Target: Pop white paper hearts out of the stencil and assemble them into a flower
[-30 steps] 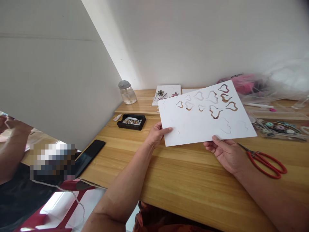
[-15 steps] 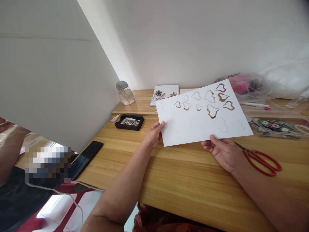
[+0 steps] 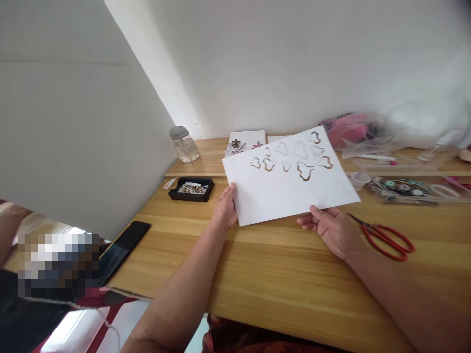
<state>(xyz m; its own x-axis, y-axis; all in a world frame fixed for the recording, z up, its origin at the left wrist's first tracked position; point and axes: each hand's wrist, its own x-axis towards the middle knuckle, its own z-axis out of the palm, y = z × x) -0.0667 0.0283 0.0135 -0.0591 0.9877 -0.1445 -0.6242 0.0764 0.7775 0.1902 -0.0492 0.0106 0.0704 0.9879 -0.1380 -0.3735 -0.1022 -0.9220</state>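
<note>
A white sheet of paper [image 3: 272,196] with several curved petal-like shapes cut through it is held up over the wooden table. My left hand [image 3: 225,208] pinches its left edge, thumb on top. Along the bottom edge, my right hand [image 3: 329,228] grips the sheet between thumb and fingers. Brown and grey show through the narrow cut-outs. Red-handled scissors [image 3: 382,238] lie on the table just right of my right hand.
A black tray of beads [image 3: 192,189], a small tube [image 3: 170,183] and a phone [image 3: 125,252] lie left. Behind stand a lidded jar [image 3: 184,146] and a white card [image 3: 250,137]. A clear box of craft bits [image 3: 415,189] and a plastic bag [image 3: 356,128] are right. Another person's arm [image 3: 11,223] shows far left.
The view has shifted, so the table's things appear further left. The sheet has tilted slightly, and less shows through its cut-outs. Both hands keep their hold on it.
</note>
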